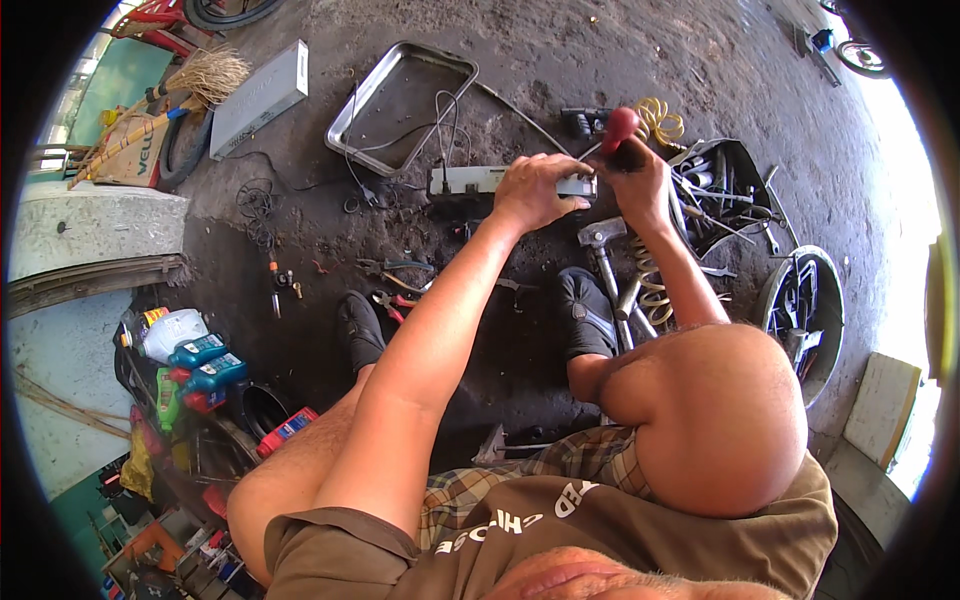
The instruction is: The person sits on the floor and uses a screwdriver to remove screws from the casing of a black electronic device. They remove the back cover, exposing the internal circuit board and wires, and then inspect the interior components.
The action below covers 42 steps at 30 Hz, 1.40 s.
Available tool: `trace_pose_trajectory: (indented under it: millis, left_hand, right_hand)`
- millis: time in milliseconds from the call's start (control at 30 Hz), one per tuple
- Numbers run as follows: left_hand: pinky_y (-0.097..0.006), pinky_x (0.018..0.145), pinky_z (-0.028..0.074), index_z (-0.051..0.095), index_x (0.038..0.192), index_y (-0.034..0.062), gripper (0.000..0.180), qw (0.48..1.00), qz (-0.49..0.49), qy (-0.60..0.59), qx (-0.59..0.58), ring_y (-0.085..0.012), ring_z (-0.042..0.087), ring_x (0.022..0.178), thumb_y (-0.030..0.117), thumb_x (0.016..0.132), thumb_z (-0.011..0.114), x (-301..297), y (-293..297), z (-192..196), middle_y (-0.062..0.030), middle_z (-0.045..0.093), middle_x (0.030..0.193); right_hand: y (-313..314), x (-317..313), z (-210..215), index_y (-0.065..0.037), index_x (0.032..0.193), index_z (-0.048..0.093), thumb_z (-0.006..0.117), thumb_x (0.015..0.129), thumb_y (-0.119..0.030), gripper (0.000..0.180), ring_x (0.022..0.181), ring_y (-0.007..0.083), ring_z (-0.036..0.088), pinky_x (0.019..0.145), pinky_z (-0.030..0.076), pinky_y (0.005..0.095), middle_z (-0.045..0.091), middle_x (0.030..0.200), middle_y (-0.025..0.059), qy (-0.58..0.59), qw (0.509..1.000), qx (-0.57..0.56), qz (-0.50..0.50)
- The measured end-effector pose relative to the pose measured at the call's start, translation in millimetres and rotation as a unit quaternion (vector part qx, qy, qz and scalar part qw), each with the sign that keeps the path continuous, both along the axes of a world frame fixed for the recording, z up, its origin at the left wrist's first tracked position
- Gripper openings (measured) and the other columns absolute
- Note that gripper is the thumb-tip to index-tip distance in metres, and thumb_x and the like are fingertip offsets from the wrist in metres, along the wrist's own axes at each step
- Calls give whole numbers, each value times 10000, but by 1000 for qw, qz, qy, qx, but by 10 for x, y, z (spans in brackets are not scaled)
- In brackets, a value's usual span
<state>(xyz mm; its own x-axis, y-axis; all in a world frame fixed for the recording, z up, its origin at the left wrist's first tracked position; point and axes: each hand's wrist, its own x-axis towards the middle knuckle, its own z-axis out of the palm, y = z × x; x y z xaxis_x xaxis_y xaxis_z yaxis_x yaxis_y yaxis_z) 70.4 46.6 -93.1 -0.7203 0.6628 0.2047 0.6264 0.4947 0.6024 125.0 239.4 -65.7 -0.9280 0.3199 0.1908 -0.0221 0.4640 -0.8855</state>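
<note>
My left hand [535, 190] presses down on a long grey metal box part [470, 180] lying on the dirty concrete floor, with wires running from its left end. My right hand [635, 180] grips a tool with a red rounded handle [620, 128], held upright at the right end of the box part. I am squatting, and my two black shoes [362, 330] [587, 312] are planted just behind the part. A hammer [605, 240] lies beside my right foot, under my right forearm.
A metal tray [350, 115] sits beyond the part. Pliers [400, 285] and small tools lie near my left shoe. A toolbox of wrenches [725, 190] and a round tub [805, 300] stand right. Oil bottles [200, 365] crowd the left; a coiled yellow hose [660, 122] lies behind.
</note>
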Motion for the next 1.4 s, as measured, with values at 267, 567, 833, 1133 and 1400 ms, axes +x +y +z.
trace_pose_trajectory:
  millis: [267, 567, 833, 1133, 1400]
  left_hand:
    - [-429, 1064, 500, 761, 1232, 254, 479, 1000, 3, -5, -5, -241, 686, 1218, 382, 790, 893, -10, 61, 2, 20, 751, 1230]
    - [-437, 1067, 516, 747, 1259, 228, 518, 1000, -6, -7, -18, -248, 688, 1217, 384, 792, 908, -29, 35, -6, 11, 748, 1257]
    - [-439, 1069, 514, 746, 1264, 235, 523, 1000, -1, -1, -17, -246, 687, 1225, 381, 789, 908, -12, -24, -9, 16, 747, 1265]
    - [-423, 1068, 499, 753, 1240, 244, 493, 1000, 1, -14, -14, -239, 684, 1226, 369, 786, 899, 0, 34, 28, 14, 751, 1227]
    - [-427, 1073, 496, 748, 1251, 245, 504, 1000, 6, -9, -20, -240, 680, 1237, 367, 786, 900, 14, 46, 19, 14, 747, 1257]
  right_hand:
    - [36, -24, -79, -8, 1223, 684, 809, 905, -110, 356, 867, 207, 748, 829, 575, 376, 770, 951, 163, -3, 1000, 7, 2]
    - [41, -10, 6, -34, 1109, 733, 854, 862, -126, 290, 877, 217, 766, 840, 579, 376, 790, 956, 126, 23, 1000, -15, -4]
    - [-12, 2, 87, -20, 1144, 712, 810, 891, -103, 284, 925, 248, 769, 853, 576, 390, 774, 993, 162, -2, 1000, 19, 22]
    - [78, -13, -19, -39, 1278, 707, 783, 913, -87, 376, 999, 235, 778, 891, 576, 369, 796, 1071, 160, -42, 998, 37, 10]
    - [44, -21, -73, -27, 1224, 730, 820, 895, -98, 348, 1037, 218, 773, 882, 579, 361, 796, 1074, 152, -11, 1000, 6, 18]
